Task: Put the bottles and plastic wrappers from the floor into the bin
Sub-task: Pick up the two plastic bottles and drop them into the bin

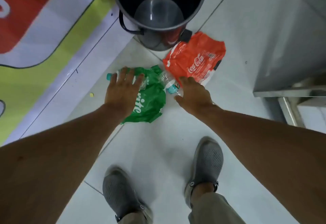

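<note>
Pale grey tiled floor (158, 153) underfoot, edged on the left by a printed banner in red, lime and white (35, 29) and on the right by a brushed-metal cabinet (291, 47). At top centre, a dark grey round plastic bin (201, 8), open and bare inside, standing on the tiles. Just below the bin, touching its base, a crumpled red plastic wrapper with white cola lettering (194, 59). Left of that, a crumpled green plastic wrapper with white letters (150, 103), flat on the floor. Across the green wrapper's top edge, a clear plastic bottle with a teal cap (110, 77), lying on its side. Between the two wrappers, a second clear crushed bottle with a teal label (170, 84), also on its side. Left hand (121, 89) reaching down over the capped bottle, grip spread, fingers splayed, not closed on anything. Right hand (194, 93) lowered beside the labelled bottle, thumb touching it, fingers loosely spread over the red wrapper's edge. Two grey perforated clogs (206, 163) planted below.
</note>
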A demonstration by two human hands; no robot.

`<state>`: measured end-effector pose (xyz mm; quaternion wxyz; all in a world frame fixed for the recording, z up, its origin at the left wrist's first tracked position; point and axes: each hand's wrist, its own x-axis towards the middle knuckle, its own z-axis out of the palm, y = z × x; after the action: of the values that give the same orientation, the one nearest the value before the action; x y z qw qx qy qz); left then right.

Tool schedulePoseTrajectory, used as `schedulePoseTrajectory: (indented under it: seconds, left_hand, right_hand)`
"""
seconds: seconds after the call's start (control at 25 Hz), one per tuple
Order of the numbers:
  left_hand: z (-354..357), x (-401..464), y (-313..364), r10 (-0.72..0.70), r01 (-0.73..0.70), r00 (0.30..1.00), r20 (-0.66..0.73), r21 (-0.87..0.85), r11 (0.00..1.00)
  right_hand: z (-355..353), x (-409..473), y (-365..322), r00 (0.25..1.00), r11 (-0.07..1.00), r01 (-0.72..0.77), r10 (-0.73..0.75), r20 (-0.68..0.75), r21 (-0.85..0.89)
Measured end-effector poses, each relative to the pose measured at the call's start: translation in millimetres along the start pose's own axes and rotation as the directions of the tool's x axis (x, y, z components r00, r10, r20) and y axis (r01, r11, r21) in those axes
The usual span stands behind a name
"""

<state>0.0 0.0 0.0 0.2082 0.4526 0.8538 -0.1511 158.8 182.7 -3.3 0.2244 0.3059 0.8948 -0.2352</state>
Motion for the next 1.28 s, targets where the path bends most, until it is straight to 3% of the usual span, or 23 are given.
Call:
schedulePoseTrajectory:
  seconds: [0.24, 0.4, 0.52, 0.6, 0.72, 0.96, 1.16, 1.28]
  left_hand:
    - [36, 23, -12, 0.020, -0.022, 1.000, 0.021, 0.067, 0.997]
    - [23, 11, -15, 0.020, -0.020, 1.000, -0.017, -0.019, 1.000]
    - [-17, -16, -18, -0.038, 0.038, 0.999, -0.001, -0.134, 0.990]
    - [-52, -29, -20, -0.131, 0.142, 0.990, 0.055, -0.334, 0.932]
    - [-113, -41, -30, -0.244, 0.284, 0.958, 0.148, -0.577, 0.766]
    - [-175, -29, -58, -0.309, 0.295, 0.946, 0.094, -0.639, 0.710]
    - [-170, -30, -63, -0.298, 0.288, 0.949, 0.107, -0.682, 0.673]
    - [-167, -33, -60, -0.337, 0.335, 0.929, 0.153, -0.735, 0.589]
  right_hand:
    - [50, 22, -12, 0.989, 0.992, -0.107, 0.100, -0.108, -0.065]
    - [34, 11, -23, 0.979, 0.986, -0.165, 0.167, -0.117, 0.032]
    - [-2, -21, -37, 0.983, 0.985, -0.125, 0.139, -0.122, 0.119]
    - [-37, -39, -46, 0.983, 0.968, -0.119, 0.147, -0.113, 0.220]
    - [-102, -49, -64, 0.965, 0.928, -0.123, 0.194, -0.175, 0.351]
    - [-187, -1, -92, 0.940, 0.951, -0.122, 0.203, -0.274, 0.285]
    - [-194, 37, -103, 0.941, 0.922, -0.161, 0.250, -0.226, 0.351]
    - [-189, 40, -103, 0.938, 0.923, -0.139, 0.239, -0.252, 0.358]
